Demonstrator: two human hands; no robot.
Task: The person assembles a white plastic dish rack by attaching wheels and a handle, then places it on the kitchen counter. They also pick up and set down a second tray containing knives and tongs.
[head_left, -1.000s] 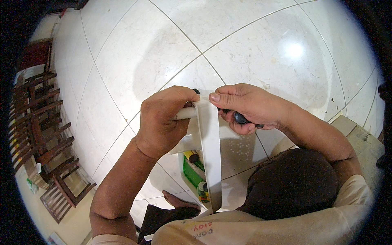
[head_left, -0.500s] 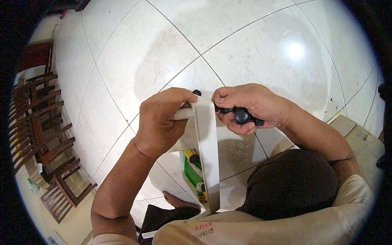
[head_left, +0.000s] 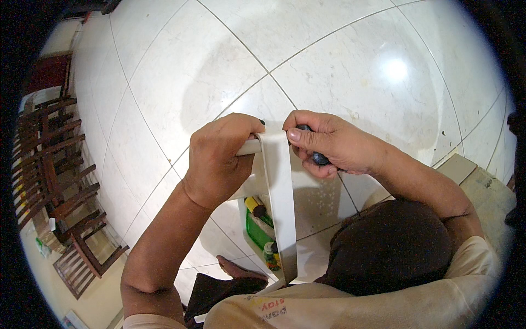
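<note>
A white rack stands upright before me, its long side panel seen nearly edge-on. My left hand is closed round a pale tube at its upper left corner, with the thumb along the panel's end. A small black part shows by that thumb. On the other side, my right hand pinches a black fitting with rounded, wheel-like parts against the panel's upper corner. The fingers cover most of the fitting, so its exact kind is hidden.
Inside the rack sit a green tray, a yellow bottle with a dark cap and a green bottle. My dark-clothed knee is close on the right. Wooden chairs stand far left on the tiled floor.
My right hand has turned the black fitting, and its fingers now cover more of it. The left hand and the rack have shifted only slightly.
</note>
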